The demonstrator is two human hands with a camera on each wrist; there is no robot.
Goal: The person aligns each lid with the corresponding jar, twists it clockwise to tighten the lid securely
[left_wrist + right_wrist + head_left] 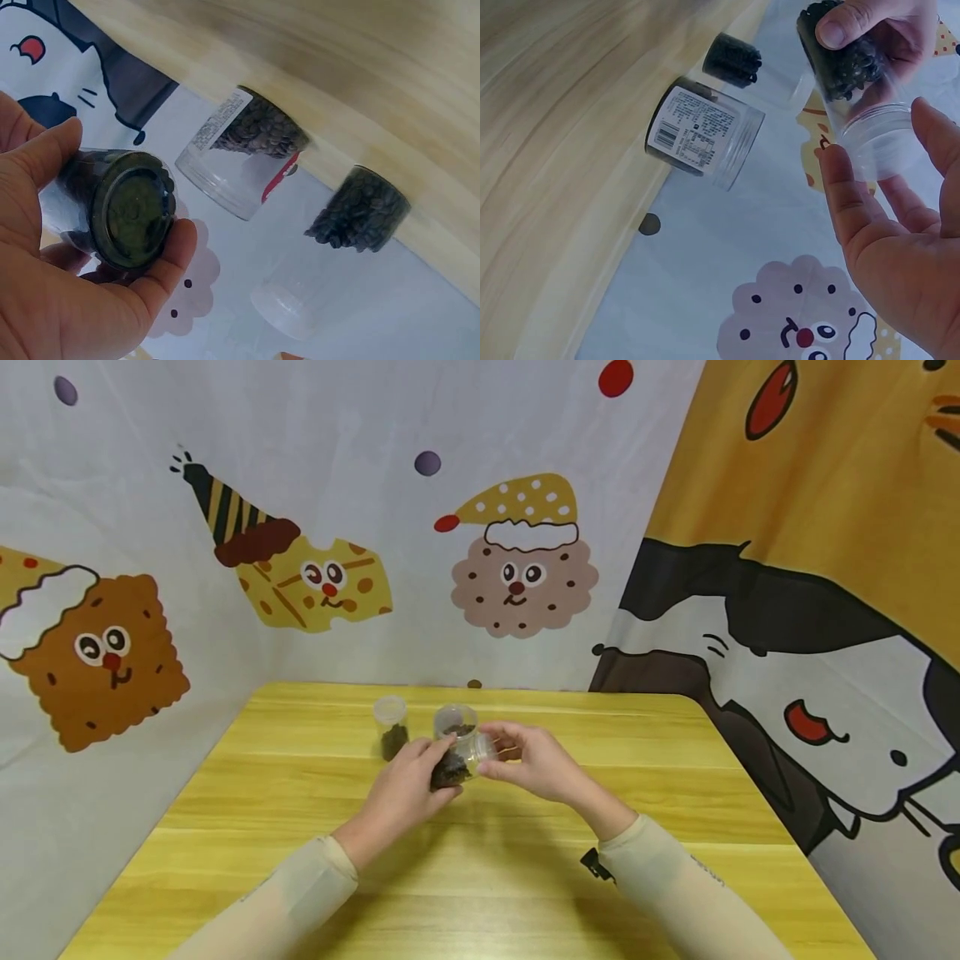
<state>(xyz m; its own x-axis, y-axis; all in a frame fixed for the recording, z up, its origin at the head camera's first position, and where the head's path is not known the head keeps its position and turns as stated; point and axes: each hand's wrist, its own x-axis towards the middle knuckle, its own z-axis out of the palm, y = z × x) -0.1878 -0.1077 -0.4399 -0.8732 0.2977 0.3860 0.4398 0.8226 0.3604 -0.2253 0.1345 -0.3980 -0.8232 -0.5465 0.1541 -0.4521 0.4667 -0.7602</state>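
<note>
My left hand grips the lower end of a clear plastic jar partly filled with small dark pieces. The jar is tilted, its lidded end toward my right hand. Thumb and fingers of that hand curl around the translucent lid, which sits on the jar's end. The left wrist view shows the jar's round base between the fingers and thumb. Just beyond the hands stands a wider clear jar, with a printed label and dark pieces inside. Left of it is a slim jar, also partly filled with dark pieces.
Both standing jars are on a wood-grain table, near its back half. A printed curtain with cartoon figures hangs behind the table and along its sides. A small black buckle hangs by the right sleeve.
</note>
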